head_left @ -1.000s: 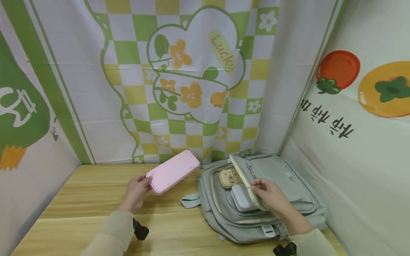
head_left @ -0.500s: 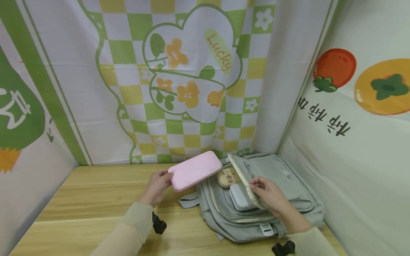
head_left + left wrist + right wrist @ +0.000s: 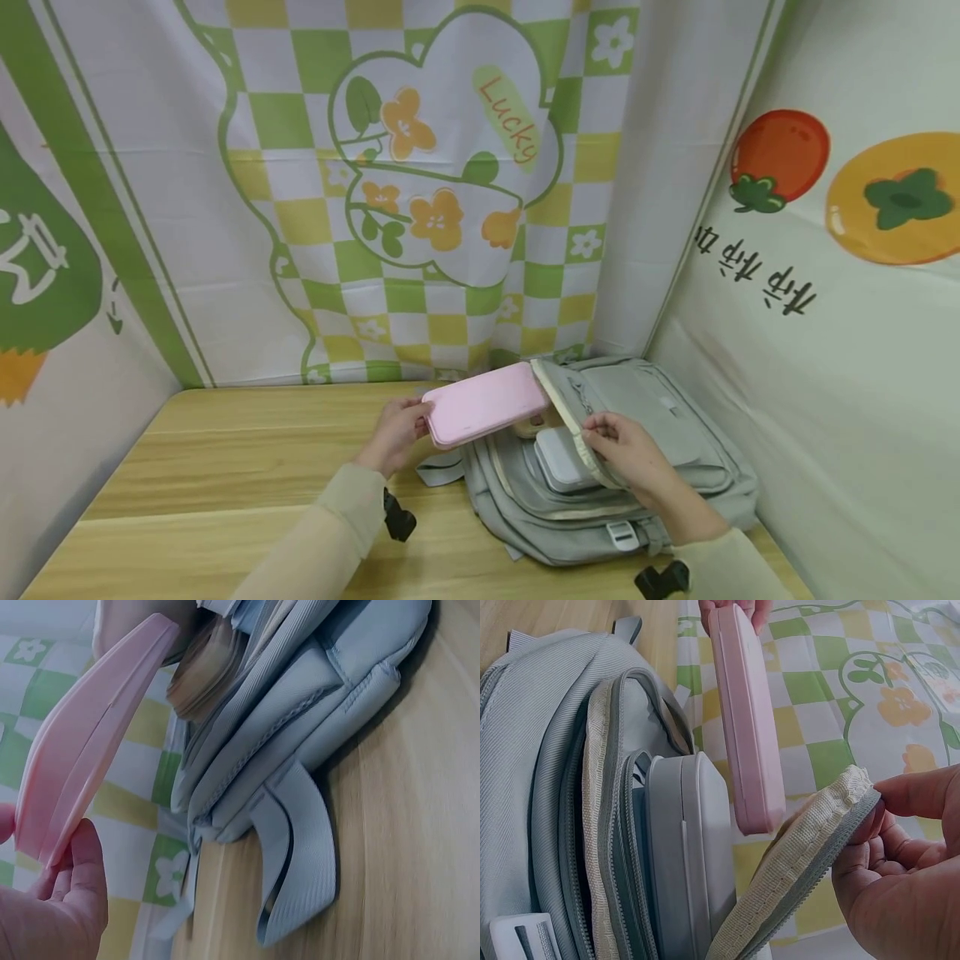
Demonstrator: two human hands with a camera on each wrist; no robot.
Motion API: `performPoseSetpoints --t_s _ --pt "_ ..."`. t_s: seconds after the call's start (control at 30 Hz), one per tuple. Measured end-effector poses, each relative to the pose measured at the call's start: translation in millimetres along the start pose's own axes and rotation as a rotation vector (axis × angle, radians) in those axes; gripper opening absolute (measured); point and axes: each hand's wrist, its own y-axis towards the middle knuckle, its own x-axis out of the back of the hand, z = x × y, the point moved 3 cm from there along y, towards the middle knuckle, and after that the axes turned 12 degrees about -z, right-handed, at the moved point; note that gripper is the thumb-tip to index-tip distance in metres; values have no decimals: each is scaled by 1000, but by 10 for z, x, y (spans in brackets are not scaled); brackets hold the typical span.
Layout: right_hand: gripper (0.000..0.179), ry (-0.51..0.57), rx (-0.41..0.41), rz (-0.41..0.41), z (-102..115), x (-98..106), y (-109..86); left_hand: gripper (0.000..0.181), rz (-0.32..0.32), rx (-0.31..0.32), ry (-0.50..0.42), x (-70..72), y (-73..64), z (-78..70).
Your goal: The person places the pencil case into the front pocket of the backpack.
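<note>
A flat pink case (image 3: 486,403) is pinched at its left end by my left hand (image 3: 395,433), thumb on top and fingers beneath. Its far end reaches the opening of a grey backpack (image 3: 517,517) lying on the table. My right hand (image 3: 626,450) pinches the zippered edge of the backpack's front flap (image 3: 802,862) and holds it lifted. Inside the opened pocket sit a light grey case (image 3: 694,847) and a small tan case (image 3: 531,426), the latter partly hidden behind the pink case.
The backpack rests on a wooden table (image 3: 225,467), with a loose strap loop (image 3: 300,862) hanging at its left side. A checkered curtain (image 3: 420,333) hangs behind, and a printed cloth wall (image 3: 825,375) stands close on the right.
My left hand has carried the pink case rightward to the backpack's opening, where it now covers part of the tan case. The right hand keeps holding the flap in place.
</note>
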Motion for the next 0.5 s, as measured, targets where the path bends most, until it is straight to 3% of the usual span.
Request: performPoseSetpoints --t_s 0.17,0.5 --pt "17 7 5 3 0 7 1 27 27 21 -1 -87 29 70" --pt "15 11 1 -8 -6 14 -17 39 69 21 38 -229 63 137"
